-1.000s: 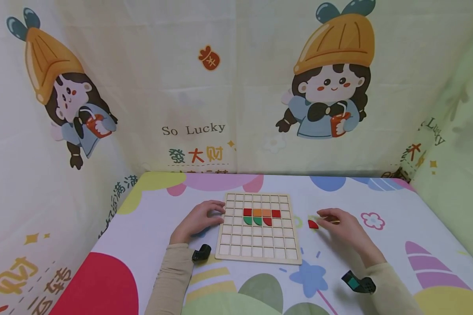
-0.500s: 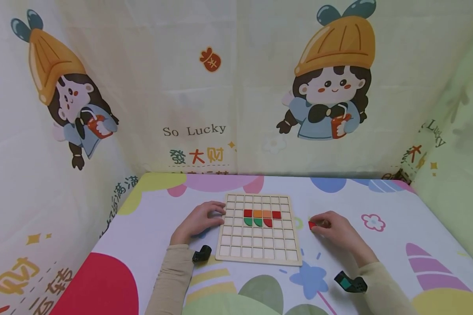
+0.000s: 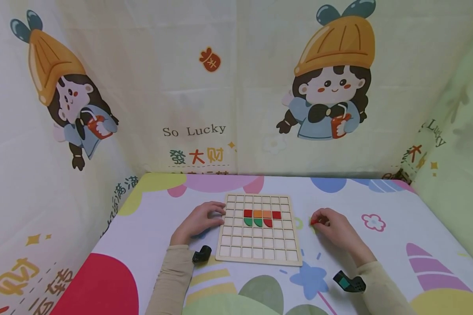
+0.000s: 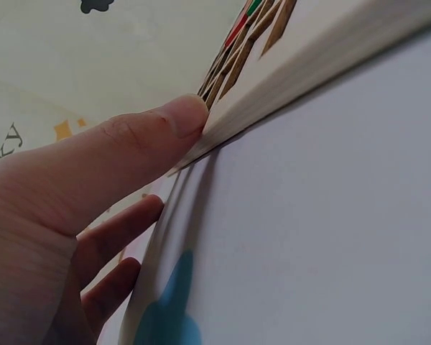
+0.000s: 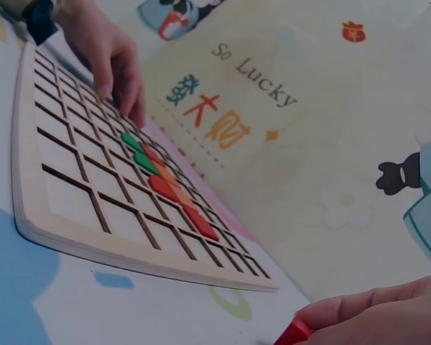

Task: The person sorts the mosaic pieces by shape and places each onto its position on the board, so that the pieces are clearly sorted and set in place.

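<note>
A wooden grid board (image 3: 236,241) lies on the table, squared into small cells. One row holds a red square (image 3: 248,213), two orange squares (image 3: 262,214) and another red square (image 3: 276,215). Below them sit two green quarter-circle tiles (image 3: 253,222) and a red one (image 3: 267,222). My left hand (image 3: 199,221) rests at the board's left edge, its thumb (image 4: 165,126) against the rim and the other fingers relaxed. To the right of the board, my right hand (image 3: 335,227) pinches a red quarter-circle tile (image 5: 294,331) between thumb and fingers; most of the tile is hidden.
A patterned cloth (image 3: 157,280) covers the table. Printed curtains (image 3: 252,87) hang close behind it and on both sides. Black wrist cameras sit on the left wrist (image 3: 202,253) and the right wrist (image 3: 349,282).
My right hand has moved left to the red quarter-circle tile that lay on the table and now pinches it. The left hand and the board have kept their place.
</note>
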`<state>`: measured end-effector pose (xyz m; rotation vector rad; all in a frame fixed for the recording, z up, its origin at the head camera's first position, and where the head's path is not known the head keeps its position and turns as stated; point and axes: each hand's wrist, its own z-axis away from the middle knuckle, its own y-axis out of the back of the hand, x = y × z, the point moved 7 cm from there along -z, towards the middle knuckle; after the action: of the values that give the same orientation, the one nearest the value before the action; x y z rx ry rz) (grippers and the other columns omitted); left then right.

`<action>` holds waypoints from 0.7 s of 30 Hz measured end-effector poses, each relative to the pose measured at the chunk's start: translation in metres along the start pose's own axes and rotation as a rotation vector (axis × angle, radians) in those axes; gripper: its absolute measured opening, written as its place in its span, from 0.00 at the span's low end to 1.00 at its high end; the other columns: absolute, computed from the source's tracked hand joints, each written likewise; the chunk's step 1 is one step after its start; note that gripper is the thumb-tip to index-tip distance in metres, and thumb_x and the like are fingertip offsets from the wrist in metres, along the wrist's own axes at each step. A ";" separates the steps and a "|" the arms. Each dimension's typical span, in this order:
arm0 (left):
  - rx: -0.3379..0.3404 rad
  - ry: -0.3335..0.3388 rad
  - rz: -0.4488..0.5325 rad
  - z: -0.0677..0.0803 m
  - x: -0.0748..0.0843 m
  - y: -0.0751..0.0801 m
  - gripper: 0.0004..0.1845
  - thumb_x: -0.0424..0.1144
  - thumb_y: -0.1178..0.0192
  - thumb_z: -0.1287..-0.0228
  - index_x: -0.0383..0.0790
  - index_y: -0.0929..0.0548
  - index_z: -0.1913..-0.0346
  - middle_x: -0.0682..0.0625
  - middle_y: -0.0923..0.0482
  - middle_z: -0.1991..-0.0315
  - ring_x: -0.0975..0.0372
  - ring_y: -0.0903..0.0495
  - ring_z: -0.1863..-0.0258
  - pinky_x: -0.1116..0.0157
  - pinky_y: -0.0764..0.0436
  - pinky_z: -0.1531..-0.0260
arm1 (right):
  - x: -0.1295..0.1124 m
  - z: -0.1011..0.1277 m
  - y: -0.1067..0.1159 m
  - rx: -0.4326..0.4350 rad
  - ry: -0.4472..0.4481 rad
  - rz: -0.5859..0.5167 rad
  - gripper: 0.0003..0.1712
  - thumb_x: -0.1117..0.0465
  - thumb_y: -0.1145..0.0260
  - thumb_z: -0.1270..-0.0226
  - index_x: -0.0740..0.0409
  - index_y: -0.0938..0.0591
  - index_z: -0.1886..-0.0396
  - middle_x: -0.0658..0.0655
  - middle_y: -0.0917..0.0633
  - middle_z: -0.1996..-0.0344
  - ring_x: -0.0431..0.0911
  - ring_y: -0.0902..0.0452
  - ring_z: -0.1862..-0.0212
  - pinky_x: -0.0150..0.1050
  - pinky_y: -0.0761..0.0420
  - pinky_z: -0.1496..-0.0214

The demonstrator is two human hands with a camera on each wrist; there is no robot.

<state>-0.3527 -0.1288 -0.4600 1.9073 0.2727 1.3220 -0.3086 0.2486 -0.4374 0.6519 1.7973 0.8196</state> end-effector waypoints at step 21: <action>-0.009 0.024 0.011 0.000 0.000 0.001 0.13 0.39 0.31 0.41 0.42 0.14 0.53 0.49 0.24 0.38 0.52 0.32 0.34 0.51 0.36 0.32 | -0.011 0.000 -0.012 -0.138 0.121 -0.031 0.17 0.75 0.37 0.36 0.52 0.14 0.56 0.55 0.17 0.45 0.56 0.25 0.39 0.56 0.26 0.39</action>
<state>-0.3533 -0.1291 -0.4596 1.8889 0.2675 1.3516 -0.3058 0.2327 -0.4404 0.4930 1.8353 0.9702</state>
